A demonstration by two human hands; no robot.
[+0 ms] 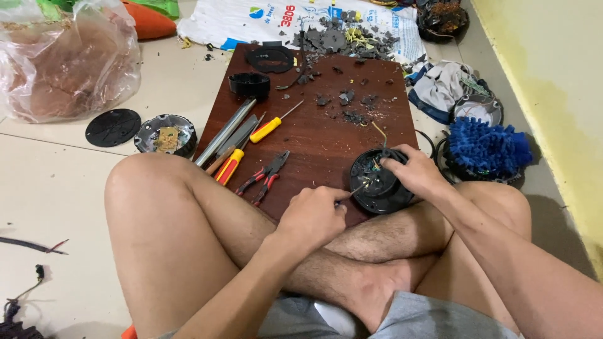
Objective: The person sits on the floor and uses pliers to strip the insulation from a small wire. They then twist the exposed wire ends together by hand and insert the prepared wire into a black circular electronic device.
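- A white woven sack (251,22) with blue and red print lies flat on the floor beyond the brown board.
- A crumpled clear plastic bag (66,63) sits far left.

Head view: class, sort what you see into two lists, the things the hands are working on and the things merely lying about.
In use:
left hand holding a thin tool
right hand steadying the round black casing
wooden board beneath it

Lying about:
red-handled pliers
yellow screwdriver
blue mop pad
plastic bag
black disc
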